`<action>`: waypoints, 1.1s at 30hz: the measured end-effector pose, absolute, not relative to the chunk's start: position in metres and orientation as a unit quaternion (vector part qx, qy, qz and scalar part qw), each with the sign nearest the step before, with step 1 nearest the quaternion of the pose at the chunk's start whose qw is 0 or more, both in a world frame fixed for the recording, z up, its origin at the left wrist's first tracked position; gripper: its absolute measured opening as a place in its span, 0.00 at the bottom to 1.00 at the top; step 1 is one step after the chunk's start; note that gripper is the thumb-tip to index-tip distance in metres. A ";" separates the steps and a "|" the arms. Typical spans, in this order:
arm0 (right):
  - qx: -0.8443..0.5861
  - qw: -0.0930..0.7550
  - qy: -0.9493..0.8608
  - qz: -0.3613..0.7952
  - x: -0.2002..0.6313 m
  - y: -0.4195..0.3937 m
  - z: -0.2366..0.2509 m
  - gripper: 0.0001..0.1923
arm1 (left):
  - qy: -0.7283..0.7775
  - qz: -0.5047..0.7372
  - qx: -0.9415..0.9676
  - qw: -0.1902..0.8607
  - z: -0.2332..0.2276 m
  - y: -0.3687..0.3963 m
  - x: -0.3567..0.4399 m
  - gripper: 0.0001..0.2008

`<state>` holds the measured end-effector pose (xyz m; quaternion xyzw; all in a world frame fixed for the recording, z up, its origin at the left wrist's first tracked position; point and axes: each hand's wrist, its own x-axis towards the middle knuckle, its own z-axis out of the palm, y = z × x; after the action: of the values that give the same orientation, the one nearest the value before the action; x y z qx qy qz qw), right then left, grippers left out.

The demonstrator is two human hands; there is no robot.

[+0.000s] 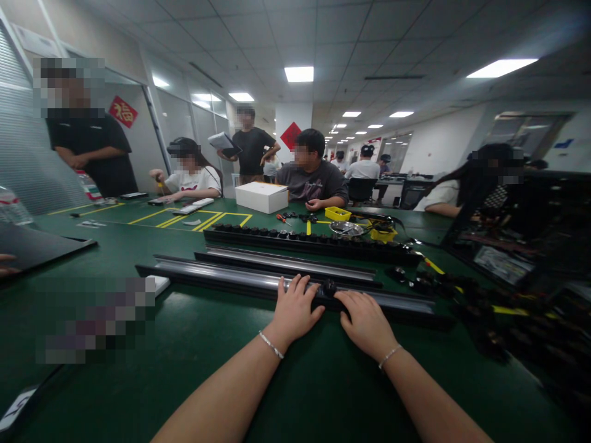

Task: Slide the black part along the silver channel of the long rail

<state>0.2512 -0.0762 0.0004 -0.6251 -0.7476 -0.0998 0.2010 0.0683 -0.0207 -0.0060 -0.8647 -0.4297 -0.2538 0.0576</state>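
Rail (240,278) laid on green table (194,344), long axis running left-right, slightly askew, just before the person. Left hand (293,311) pressed flat on rail, fingers spread. Right hand (364,320) laid over rail beside black knob (329,287); nothing grasped. Yellow bin (337,213), metal bowl (346,229) behind; contents indiscernible.

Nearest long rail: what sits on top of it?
Both hands, left hand and right hand, rest on the rail, with a small black knob between them. Anything beneath the palms is hidden.
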 end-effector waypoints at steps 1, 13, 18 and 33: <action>-0.625 0.200 -0.748 -0.101 0.252 -0.076 0.001 0.20 | -0.430 -0.253 -0.865 0.058 -0.006 -0.021 0.068 0.23; -0.631 0.190 -0.745 -0.099 0.256 -0.076 0.004 0.19 | -0.428 -0.246 -0.868 0.054 -0.004 -0.021 0.066 0.23; -0.634 0.188 -0.743 -0.100 0.258 -0.077 0.006 0.18 | -0.431 -0.242 -0.868 0.053 -0.003 -0.022 0.066 0.23; -0.647 0.189 -0.731 -0.105 0.264 -0.078 0.012 0.14 | -0.423 -0.241 -0.872 0.055 -0.004 -0.021 0.064 0.21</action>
<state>0.2644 -0.0783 0.0124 -0.6473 -0.7310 -0.1049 0.1889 0.0644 -0.0205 -0.0036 -0.8719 -0.4226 -0.2411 0.0549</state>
